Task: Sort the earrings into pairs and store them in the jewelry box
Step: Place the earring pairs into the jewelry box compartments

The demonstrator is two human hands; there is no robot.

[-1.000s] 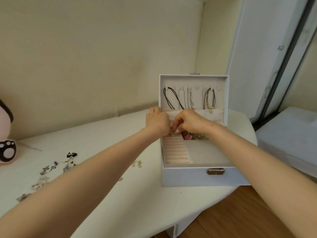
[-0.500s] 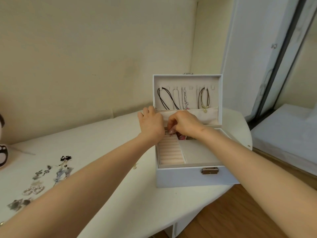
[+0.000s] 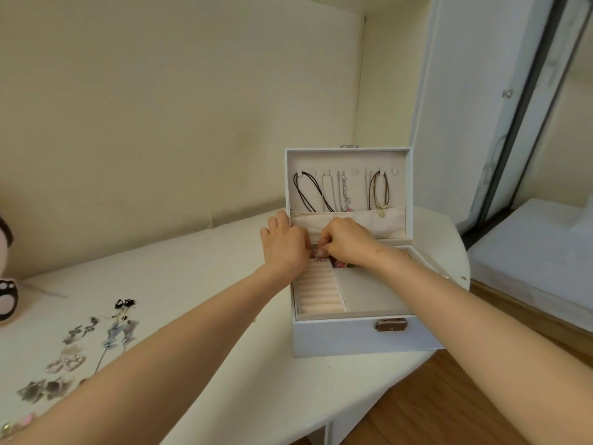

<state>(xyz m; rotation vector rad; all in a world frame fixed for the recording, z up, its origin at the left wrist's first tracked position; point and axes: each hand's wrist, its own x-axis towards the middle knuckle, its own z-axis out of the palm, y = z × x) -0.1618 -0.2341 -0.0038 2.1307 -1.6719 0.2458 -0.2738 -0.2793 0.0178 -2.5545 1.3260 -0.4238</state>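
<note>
Earring (image 3: pixel 319 253) still pinched by right hand (image 3: pixel 346 244) over jewelry box (image 3: pixel 346 340) | left hand (image 3: pixel 284 247) grasp unclear

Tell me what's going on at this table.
A person is putting earrings away in an open jewelry box. Both hands meet at the far end of its ring-roll strip. The right hand pinches a small pinkish earring. The left hand sits right beside it, but whether it grips the piece too is hidden. More earrings lie in loose groups on the white table to the left, not yet stored. Necklaces hang inside the raised lid.
</note>
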